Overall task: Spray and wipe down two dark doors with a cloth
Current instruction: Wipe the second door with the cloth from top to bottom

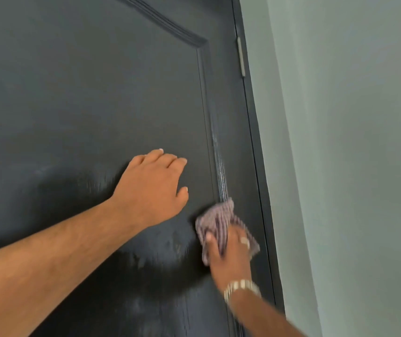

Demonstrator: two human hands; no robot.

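A dark panelled door (92, 98) fills most of the view. My left hand (153, 188) rests flat on its panel, fingers spread and straight. My right hand (229, 254), with a watch on the wrist, holds a striped pinkish cloth (216, 218) pressed against the door beside the raised moulding at the panel's right edge. Wet streaks run along that moulding above the cloth, and damp smears show on the panel below my left arm. The right hand and cloth are blurred. No spray bottle is in view.
A metal hinge (241, 57) sits on the door's right edge, by the dark frame (255, 132). A pale green wall (352, 142) takes up the right side of the view.
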